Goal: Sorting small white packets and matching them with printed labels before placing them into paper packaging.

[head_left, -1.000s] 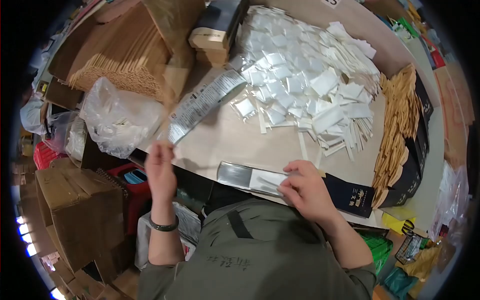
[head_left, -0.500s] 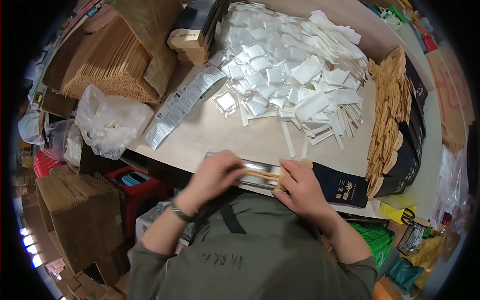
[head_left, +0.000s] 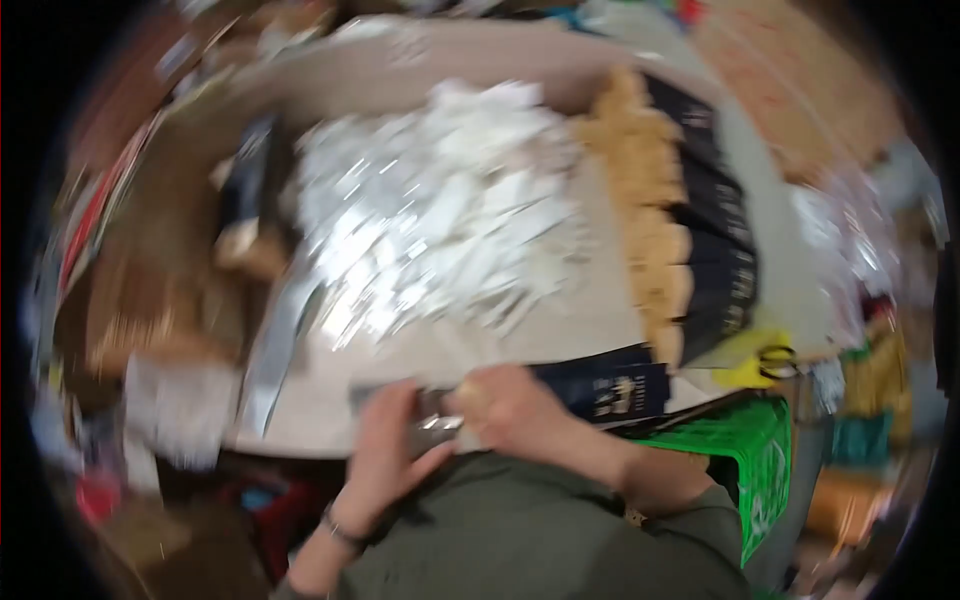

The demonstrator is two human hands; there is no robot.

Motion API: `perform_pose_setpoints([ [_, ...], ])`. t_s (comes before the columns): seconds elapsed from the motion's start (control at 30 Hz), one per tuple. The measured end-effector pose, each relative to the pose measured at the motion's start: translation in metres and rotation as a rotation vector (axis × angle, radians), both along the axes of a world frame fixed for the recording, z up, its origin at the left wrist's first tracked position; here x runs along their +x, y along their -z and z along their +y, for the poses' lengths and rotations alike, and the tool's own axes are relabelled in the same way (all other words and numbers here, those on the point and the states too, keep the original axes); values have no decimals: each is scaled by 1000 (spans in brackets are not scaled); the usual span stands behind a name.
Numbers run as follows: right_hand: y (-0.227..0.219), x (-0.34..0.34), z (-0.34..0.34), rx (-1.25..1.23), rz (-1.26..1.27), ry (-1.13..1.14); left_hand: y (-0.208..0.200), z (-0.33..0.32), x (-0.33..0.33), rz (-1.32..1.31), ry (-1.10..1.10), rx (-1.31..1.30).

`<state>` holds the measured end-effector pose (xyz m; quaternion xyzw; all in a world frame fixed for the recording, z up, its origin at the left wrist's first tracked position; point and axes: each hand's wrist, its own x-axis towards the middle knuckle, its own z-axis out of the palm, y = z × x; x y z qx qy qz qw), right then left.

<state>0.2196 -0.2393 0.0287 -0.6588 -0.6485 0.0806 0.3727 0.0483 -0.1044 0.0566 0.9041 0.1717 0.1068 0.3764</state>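
The view is smeared by motion. My left hand [head_left: 383, 435] is at the table's front edge, thumb and fingers apart, beside a shiny metallic tray-like piece [head_left: 432, 418]. At the other end of that piece, my right hand [head_left: 510, 408] has its fingers curled closed. Something tan shows faintly at its fingertips, too blurred to name. Beyond my right wrist lie dark navy paper sleeves [head_left: 600, 388] with light print. A heap of white packets and flat strips [head_left: 450, 205] spreads over the table behind my hands.
Overlapping tan-and-navy sleeves [head_left: 655, 220] line the table's right side. At the left stand a dark box [head_left: 250, 185] and a brown carton [head_left: 160, 300]; a printed strip [head_left: 275, 350] lies near them. Right of me are black scissors [head_left: 777, 362] and a green crate [head_left: 765, 470].
The view has swung, so the table appears shifted left and lower. My left fingers, earlier pinching the ends of tan sticks, have come away and spread. My right hand stays closed.
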Motion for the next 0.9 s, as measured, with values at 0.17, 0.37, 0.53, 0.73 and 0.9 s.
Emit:
perform_pose_setpoints([
  [0.17, -55, 22, 9, 32, -307, -188, 35, 48, -18, -69, 27, 598],
  [0.37, -101, 181, -78, -6, -667, 388, 18, 34, -1, 295, -184, -387],
  [0.53, -12, 71, -53, -310, 106, -242, 10, -28, 52, 99, 458, -494],
  [0.73, 13, 16, -20, 76, -276, 273, 49, 20, 2, 276, 30, -367],
  [0.9, 22, 8, -8, -504, -71, 350, 83, 27, -9, 147, -96, 162],
])
